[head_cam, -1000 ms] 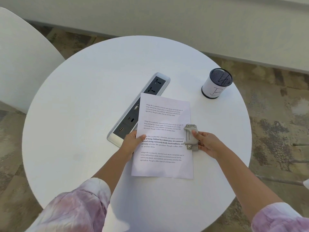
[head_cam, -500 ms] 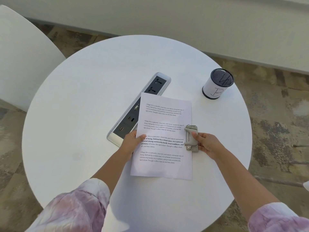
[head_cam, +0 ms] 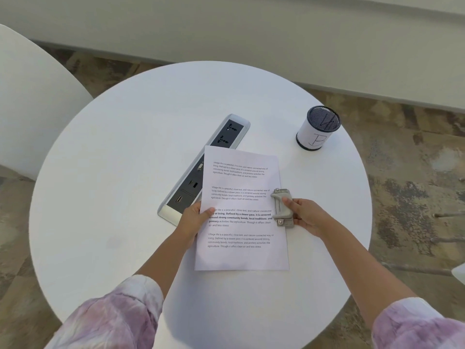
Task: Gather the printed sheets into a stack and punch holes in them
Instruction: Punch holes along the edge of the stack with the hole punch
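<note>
The printed sheets (head_cam: 241, 210) lie as one squared stack on the round surface (head_cam: 125, 172), partly over the power strip (head_cam: 214, 152); the left hand (head_cam: 193, 220) pinches their left edge and the right hand (head_cam: 305, 215) grips the hole punch (head_cam: 281, 206) seated on their right edge. To punch well, the edge should be fully home in the slot and held flat, with pressure straight down. Count: one punch, one strip, one mesh cup (head_cam: 318, 128) beyond the stack; sheet number cannot be told
</note>
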`<state>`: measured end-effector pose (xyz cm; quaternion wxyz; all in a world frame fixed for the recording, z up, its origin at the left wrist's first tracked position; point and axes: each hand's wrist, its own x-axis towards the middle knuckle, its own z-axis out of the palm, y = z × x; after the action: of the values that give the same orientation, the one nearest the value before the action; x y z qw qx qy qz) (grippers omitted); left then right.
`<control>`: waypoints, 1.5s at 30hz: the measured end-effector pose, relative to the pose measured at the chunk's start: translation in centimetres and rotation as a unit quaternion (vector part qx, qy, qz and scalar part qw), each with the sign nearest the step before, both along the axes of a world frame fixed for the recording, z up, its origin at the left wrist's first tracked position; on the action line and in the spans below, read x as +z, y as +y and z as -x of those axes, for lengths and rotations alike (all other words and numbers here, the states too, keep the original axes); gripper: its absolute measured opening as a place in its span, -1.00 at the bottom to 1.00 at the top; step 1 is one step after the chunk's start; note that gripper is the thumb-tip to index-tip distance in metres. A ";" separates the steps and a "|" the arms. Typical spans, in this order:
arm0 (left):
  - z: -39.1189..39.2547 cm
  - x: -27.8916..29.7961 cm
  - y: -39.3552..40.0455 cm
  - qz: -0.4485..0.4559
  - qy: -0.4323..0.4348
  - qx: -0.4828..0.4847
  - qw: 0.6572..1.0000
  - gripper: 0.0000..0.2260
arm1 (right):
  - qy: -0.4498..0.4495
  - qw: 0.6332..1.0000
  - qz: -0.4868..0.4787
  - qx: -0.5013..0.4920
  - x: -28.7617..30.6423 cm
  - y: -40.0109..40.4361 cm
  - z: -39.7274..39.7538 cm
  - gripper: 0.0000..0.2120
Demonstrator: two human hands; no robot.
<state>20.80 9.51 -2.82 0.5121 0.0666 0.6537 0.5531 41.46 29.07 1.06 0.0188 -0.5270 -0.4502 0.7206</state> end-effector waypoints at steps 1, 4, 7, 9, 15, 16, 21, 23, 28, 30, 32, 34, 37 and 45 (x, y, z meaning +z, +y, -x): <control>0.0 0.0 0.0 -0.003 -0.001 0.002 1.000 -0.78 | 0.003 1.000 0.003 0.002 0.1 -0.1 0.1 -0.70; 0.0 0.0 -0.2 -0.012 -0.007 0.017 1.000 -0.81 | 0.007 1.000 0.002 -0.009 0.3 -0.3 0.1 -0.75; 0.1 0.0 -0.5 -0.016 -0.012 0.021 1.000 -0.81 | 0.012 1.000 0.007 -0.026 0.3 -0.4 0.1 -0.70; 0.2 0.1 -0.5 -0.014 -0.017 0.022 1.000 -0.81 | 0.014 0.999 0.008 -0.031 0.5 -0.4 0.0 -0.70; 0.2 0.3 -0.6 -0.019 -0.023 0.018 0.999 -0.81 | 0.029 0.999 -0.005 -0.041 1.3 0.6 -1.3 -0.69; 0.2 0.3 -0.7 -0.021 -0.024 0.019 0.999 -0.81 | 0.028 0.999 -0.010 -0.044 1.5 1.0 -1.6 -0.69; 0.2 0.4 -0.7 -0.025 -0.032 0.013 0.999 -0.80 | 0.025 0.995 -0.053 -0.080 1.4 3.5 -3.4 -0.66; 0.2 0.4 -0.7 -0.024 -0.033 0.017 0.999 -0.81 | 0.008 0.992 -0.084 -0.092 1.1 4.7 -3.9 -0.60; 0.3 0.5 -0.8 -0.030 -0.042 0.019 0.998 -0.84 | -0.078 0.976 -0.165 -0.116 0.3 6.4 -4.6 -0.55; 0.3 0.4 -0.8 -0.033 -0.045 0.022 0.998 -0.84 | -0.105 0.970 -0.172 -0.132 0.0 6.8 -4.8 -0.60; 0.2 0.4 -0.8 -0.034 -0.047 0.026 0.998 -0.86 | -0.132 0.964 -0.181 -0.144 -0.2 7.3 -5.0 -0.57; 0.2 0.3 -0.8 -0.033 -0.046 0.030 0.998 -0.86 | -0.151 0.956 -0.198 -0.154 -0.4 7.7 -5.0 -0.37; 0.1 0.4 -0.8 -0.038 -0.041 0.042 0.998 -0.86 | -0.183 0.942 -0.237 -0.152 0.3 7.5 -4.4 -0.47; 0.1 0.6 -0.8 -0.039 -0.046 0.035 0.998 -0.82 | -0.241 0.907 -0.320 -0.126 -0.5 8.3 -4.2 -0.60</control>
<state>20.70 8.72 -2.25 0.5191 0.0378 0.6090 0.5985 45.66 37.33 0.54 0.1680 -0.7028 -0.5772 0.3804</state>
